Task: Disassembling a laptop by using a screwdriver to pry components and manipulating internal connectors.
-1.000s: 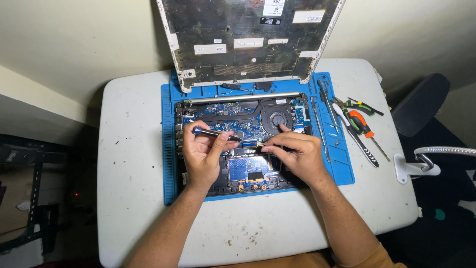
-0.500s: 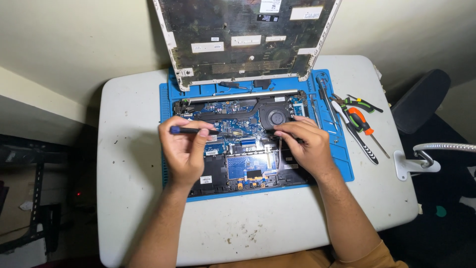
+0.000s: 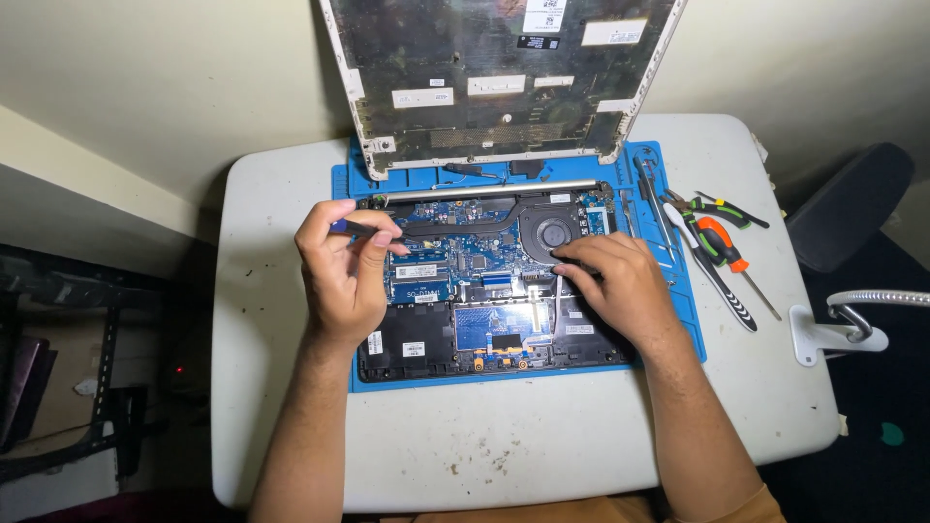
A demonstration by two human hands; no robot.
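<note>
Both hands were down on the opened laptop base with its exposed blue circuit board [image 3: 475,261], which lay on a blue rubber repair mat [image 3: 678,329] on the white table [image 3: 523,455]. Left hand [image 3: 341,266] was curled around a slim dark-handled screwdriver [image 3: 363,230], pinched pen-style, probably for fine control, tip aimed at the board. Right hand [image 3: 608,281] lay flat, fingers spread just below the round black fan [image 3: 550,232], seemingly bracing the chassis. Spare pliers and an orange-handled screwdriver [image 3: 722,247] lay to the right, within reach.
</note>
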